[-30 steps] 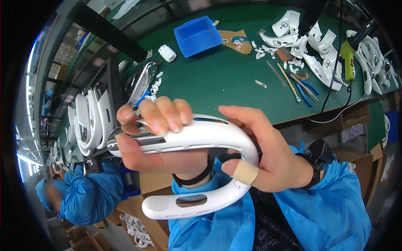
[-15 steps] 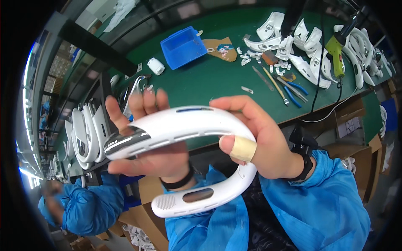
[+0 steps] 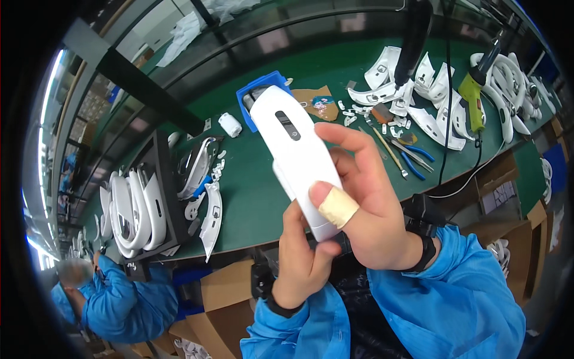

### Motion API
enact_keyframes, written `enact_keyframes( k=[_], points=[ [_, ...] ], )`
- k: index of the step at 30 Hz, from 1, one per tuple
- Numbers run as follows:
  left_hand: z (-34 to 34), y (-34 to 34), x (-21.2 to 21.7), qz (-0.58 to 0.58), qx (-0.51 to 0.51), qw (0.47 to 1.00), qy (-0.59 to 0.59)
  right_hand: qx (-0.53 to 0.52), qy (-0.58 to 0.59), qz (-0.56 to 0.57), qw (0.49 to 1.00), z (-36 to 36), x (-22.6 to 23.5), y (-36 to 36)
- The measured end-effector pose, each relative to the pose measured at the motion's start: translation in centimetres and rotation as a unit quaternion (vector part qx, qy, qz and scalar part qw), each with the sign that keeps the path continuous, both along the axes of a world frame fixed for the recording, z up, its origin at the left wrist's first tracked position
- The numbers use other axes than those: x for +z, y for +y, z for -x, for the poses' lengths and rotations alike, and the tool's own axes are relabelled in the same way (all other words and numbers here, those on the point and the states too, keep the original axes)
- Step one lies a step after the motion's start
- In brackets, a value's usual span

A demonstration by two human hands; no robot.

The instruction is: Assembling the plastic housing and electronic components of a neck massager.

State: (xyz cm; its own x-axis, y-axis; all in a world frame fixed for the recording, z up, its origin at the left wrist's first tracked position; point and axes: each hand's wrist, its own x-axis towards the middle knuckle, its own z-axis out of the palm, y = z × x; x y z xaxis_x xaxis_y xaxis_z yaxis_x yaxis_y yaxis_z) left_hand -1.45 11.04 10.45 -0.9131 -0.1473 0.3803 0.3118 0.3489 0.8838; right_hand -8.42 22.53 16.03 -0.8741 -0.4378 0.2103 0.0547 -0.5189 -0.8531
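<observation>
Above the near edge of the green bench (image 3: 251, 203), seen from the head view (the only one), a white curved gadget (image 3: 304, 164) is held up with its dark button strip (image 3: 288, 125) facing the camera. Right hand (image 3: 376, 221) has a proper grip on it: thumb flat on the near face, the other fingers round the right edge. Left hand (image 3: 302, 260) has the bottom end, fingers against the left side and thumb tucked by the base, though no idea how hard it's squeezing. As for progress, I'd call this one mostly put together: casing looks joined up on this side and the strip is seated. Can't see the back, so can't tell what's left there. Plenty of bits aren't fitted to anything though: loose white shells (image 3: 431, 127) lie at the right behind the blue pliers (image 3: 413, 166), and another shell (image 3: 212, 218) sits alone at the left. Beside that, a dark rack (image 3: 170, 203) holds more white curved pieces (image 3: 156, 206) that look about as complete, far as I can judge.
</observation>
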Motion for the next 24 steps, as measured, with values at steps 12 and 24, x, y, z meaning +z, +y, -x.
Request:
enact_keyframes(
  k=[12,24],
  points=[
    [0.0,-6.1,1.1,-0.296,-0.009,0.954,0.055,-0.177,0.491,-0.324,0.789,6.2,0.9,5.8],
    [0.2,-8.8,-0.9,-0.466,-0.200,0.861,-0.023,0.113,0.436,-0.248,0.858,4.8,0.2,6.1]
  ],
)
